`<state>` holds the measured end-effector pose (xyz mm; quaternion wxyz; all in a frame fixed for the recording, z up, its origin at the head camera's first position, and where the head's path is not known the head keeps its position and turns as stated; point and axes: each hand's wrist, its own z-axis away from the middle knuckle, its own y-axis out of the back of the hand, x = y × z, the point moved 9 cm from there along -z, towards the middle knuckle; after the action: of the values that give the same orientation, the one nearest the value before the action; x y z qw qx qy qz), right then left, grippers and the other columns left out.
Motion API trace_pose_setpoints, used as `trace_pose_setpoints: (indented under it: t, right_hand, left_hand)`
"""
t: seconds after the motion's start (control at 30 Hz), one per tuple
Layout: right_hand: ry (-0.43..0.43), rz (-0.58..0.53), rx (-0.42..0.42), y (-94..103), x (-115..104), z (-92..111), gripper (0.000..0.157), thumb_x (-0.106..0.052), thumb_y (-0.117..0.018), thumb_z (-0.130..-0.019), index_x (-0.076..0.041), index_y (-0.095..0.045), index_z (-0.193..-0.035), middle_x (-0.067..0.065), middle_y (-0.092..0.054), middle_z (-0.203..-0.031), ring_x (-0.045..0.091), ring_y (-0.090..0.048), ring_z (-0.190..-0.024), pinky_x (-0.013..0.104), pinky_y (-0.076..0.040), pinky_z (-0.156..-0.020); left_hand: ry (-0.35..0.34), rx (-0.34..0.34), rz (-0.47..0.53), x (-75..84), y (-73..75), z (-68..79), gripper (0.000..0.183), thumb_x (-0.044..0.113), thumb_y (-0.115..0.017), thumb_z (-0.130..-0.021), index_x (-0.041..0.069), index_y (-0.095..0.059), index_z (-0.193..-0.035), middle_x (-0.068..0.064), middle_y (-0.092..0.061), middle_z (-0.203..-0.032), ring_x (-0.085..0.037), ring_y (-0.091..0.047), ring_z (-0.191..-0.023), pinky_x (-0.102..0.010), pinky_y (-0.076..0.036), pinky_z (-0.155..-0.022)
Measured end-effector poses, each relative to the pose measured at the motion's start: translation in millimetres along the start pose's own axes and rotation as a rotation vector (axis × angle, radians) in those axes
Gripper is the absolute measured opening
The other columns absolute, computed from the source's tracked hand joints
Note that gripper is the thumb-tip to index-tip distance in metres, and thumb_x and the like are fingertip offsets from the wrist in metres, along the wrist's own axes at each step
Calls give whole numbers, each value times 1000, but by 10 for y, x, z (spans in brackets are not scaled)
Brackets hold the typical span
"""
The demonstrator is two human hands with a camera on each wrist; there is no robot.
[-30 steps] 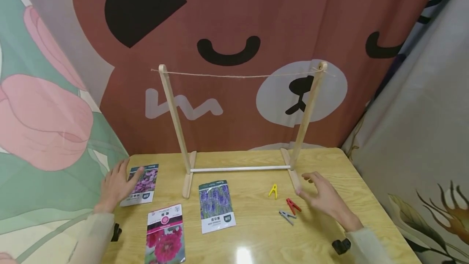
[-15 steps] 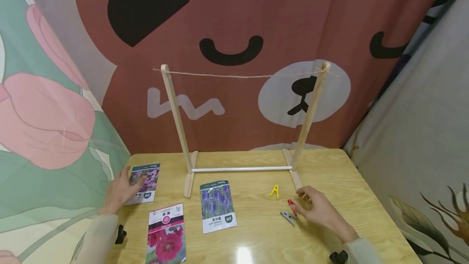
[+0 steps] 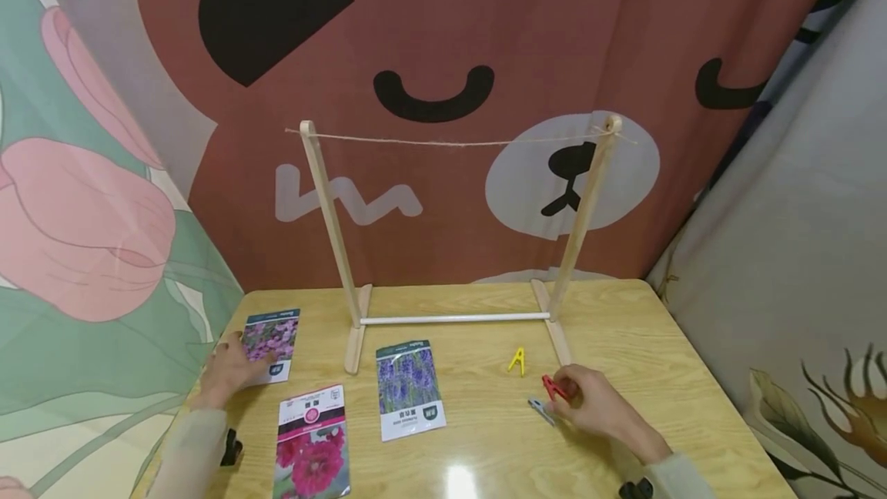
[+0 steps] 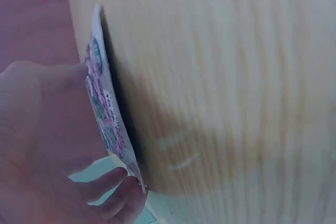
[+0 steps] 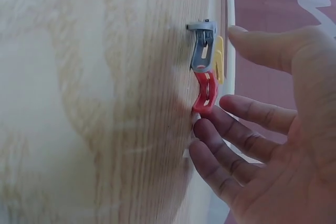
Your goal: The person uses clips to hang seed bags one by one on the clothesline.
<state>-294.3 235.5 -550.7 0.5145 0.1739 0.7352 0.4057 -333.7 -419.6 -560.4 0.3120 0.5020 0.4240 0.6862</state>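
In the head view my left hand (image 3: 230,370) is at a seed packet (image 3: 272,335) with pink-purple flowers, at the table's left. The left wrist view shows my thumb on the printed face of that packet (image 4: 107,106) and the other fingers curled at its edge. My right hand (image 3: 601,406) is at a red clothespin (image 3: 553,388) beside a grey clothespin (image 3: 540,411). In the right wrist view, my fingertips meet the end of the red clothespin (image 5: 206,93), while my thumb stands apart from it. A yellow clothespin (image 3: 517,361) lies farther back.
A wooden stand (image 3: 326,214) with a string (image 3: 430,143) between its posts and a white rod (image 3: 453,319) low down stands at the back. A lavender seed packet (image 3: 410,391) and a magenta-flower packet (image 3: 313,445) lie in front. Printed curtains (image 3: 450,237) enclose the table.
My right hand has moved left and toward me, reaching the red clothespin. My left hand has shifted slightly toward me at the packet's edge, its fingers more curled.
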Motion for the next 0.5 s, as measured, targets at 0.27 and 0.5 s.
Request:
trace_pose_setpoints:
  t: [0.27, 0.5]
  right_hand:
    - [3, -21, -8, -24, 5, -25, 27, -23, -88, -90, -7, -70, -102, -5, -67, -85, 0, -60, -74, 26, -53, -65]
    - [-71, -42, -39, -60, 61, -18, 24, -24, -84, -94, -7, -69, -102, -6, -65, -83, 1, -57, -71, 24, -51, -63]
  left_hand:
    - [37, -11, 12, -24, -16, 14, 107, 43, -73, -95, -21, -13, -156, -54, -23, -149, -73, -30, -133, -82, -33, -109]
    - [72, -24, 63, -52, -13, 0, 112, 42, -76, -93, -22, -9, -156, -54, -22, -150, -74, -30, -133, -82, -33, -110]
